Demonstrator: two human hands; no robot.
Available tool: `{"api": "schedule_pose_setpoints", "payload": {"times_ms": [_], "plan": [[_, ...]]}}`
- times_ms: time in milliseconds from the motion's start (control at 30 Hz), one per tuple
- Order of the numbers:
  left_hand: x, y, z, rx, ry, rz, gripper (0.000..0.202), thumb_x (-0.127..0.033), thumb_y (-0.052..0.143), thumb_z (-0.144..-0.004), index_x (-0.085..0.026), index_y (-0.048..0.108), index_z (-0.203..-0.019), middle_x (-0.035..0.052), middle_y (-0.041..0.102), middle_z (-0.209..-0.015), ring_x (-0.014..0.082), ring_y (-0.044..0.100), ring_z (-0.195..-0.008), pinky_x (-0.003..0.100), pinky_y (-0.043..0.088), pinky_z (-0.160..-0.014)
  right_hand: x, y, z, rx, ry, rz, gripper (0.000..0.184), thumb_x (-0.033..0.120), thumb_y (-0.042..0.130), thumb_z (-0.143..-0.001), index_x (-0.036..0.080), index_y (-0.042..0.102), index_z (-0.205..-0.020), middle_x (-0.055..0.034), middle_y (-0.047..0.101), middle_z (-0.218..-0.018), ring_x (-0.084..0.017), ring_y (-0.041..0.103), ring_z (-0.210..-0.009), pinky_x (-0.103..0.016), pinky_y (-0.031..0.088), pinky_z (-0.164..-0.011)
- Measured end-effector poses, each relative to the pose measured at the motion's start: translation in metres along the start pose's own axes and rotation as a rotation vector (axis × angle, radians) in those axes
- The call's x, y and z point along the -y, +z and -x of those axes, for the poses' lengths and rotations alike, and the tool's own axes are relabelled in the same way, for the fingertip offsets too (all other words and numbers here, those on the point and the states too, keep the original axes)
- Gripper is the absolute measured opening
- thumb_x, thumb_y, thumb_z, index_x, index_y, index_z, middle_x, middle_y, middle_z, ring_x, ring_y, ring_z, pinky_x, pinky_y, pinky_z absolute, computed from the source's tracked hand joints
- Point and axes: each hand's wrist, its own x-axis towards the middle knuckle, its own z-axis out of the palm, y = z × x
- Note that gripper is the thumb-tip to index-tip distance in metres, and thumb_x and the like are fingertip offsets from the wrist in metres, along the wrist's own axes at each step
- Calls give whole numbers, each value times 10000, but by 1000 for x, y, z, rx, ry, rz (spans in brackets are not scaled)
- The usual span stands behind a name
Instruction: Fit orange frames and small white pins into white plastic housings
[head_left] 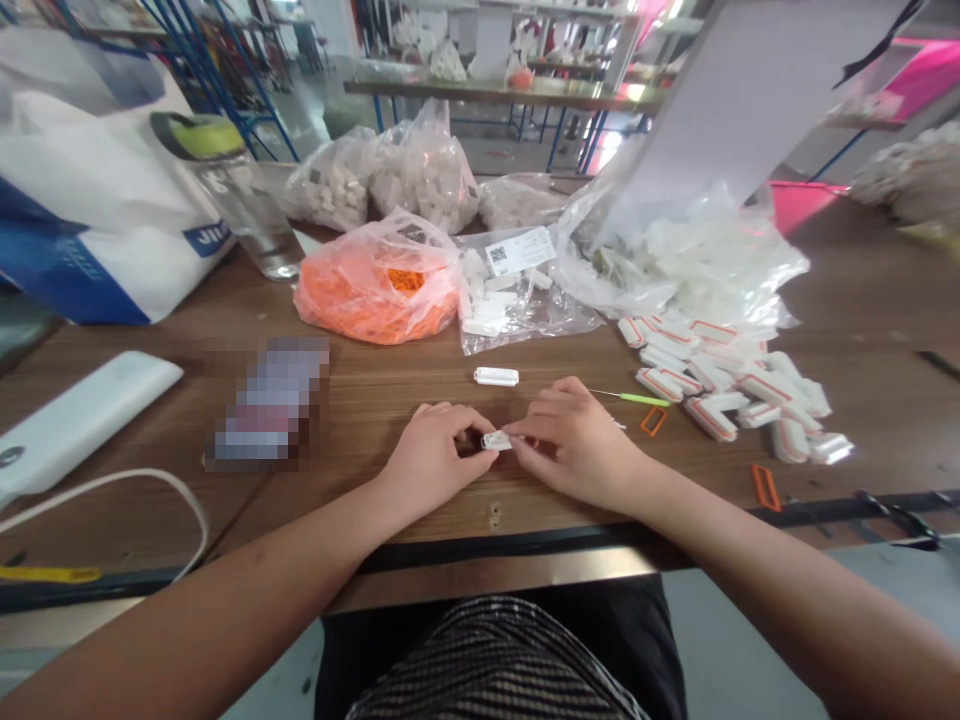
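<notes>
At the far left of the wooden bench (360,400), a blue-and-white woven bag (90,215) stood behind a white rounded slab (75,420), possibly a power bank, with a white cable (127,495) curving beside it. A rectangular object (266,405) lay further in, too blurred to name, and behind it stood a clear glass bottle (244,215) with a green-and-black lid. Next came a plastic bag of orange pieces (379,290), with bulging clear bags of white pieces (424,175) behind it and a labelled clear bag of white parts (502,300) just to its right.

The left hand (431,455) and right hand (577,440) met above the bench near its front edge, both grips clamped on a small white plastic part (495,441) held between them. A similar white part (496,376) lay by itself just beyond the hands. To their right were a green-handled pick (637,399) and a small orange frame (653,421), close to a loose heap of white parts with orange edging (712,385). A second orange frame (765,487) lay nearer the edge, while a large clear bag (675,265) slumped behind the heap.
</notes>
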Motion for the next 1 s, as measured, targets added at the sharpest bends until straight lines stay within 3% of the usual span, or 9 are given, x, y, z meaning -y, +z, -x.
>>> {"api": "schedule_pose_setpoints", "payload": {"times_ms": [100, 233, 300, 567, 700, 1000], "plan": [[0, -1, 0, 0, 1, -13, 71, -248, 669, -737, -247, 683, -807, -34, 647, -693, 167, 561, -697, 368, 385, -786, -24, -20, 14, -72, 246, -26, 233, 270, 518, -853, 215, 728, -767, -13, 687, -701, -149, 594, -681, -316, 385, -735], [1, 0, 1, -11, 2, -21, 73, -253, 678, -735, -247, 678, -808, -33, 641, -696, 167, 559, -691, 366, 391, -782, -59, -43, 35, 108, 635, 139, 228, 339, 572, -771, 214, 718, -647, -17, 684, -623, -180, 599, -590, -289, 383, -569], [2, 0, 0, -12, 8, -24, 78, -253, 679, -739, -248, 677, -816, -33, 643, -705, 169, 563, -695, 362, 390, -775, -68, -45, 41, 175, 719, 152, 245, 376, 578, -757, 222, 722, -634, -17, 683, -601, -187, 603, -581, -287, 382, -551], [2, -1, -1, -5, 33, -22, 88, -245, 689, -737, -243, 676, -824, -34, 657, -722, 169, 575, -707, 358, 380, -784, -67, -33, 40, 171, 743, 197, 279, 385, 558, -755, 214, 709, -595, -30, 659, -557, -193, 598, -569, -288, 363, -535], [3, -1, 0, -5, 40, -14, 90, -242, 691, -737, -242, 674, -825, -32, 664, -737, 172, 580, -718, 357, 377, -785, -76, -31, 41, 155, 778, 129, 249, 393, 592, -730, 209, 739, -648, -32, 680, -590, -193, 615, -596, -282, 382, -543], [0, -1, 0, 5, 27, -16, 82, -236, 688, -735, -235, 675, -816, -33, 662, -720, 170, 578, -718, 349, 374, -777, -92, -24, 43, 147, 763, 52, 202, 367, 622, -678, 206, 693, -578, 17, 633, -510, -140, 568, -511, -244, 365, -490]]}}
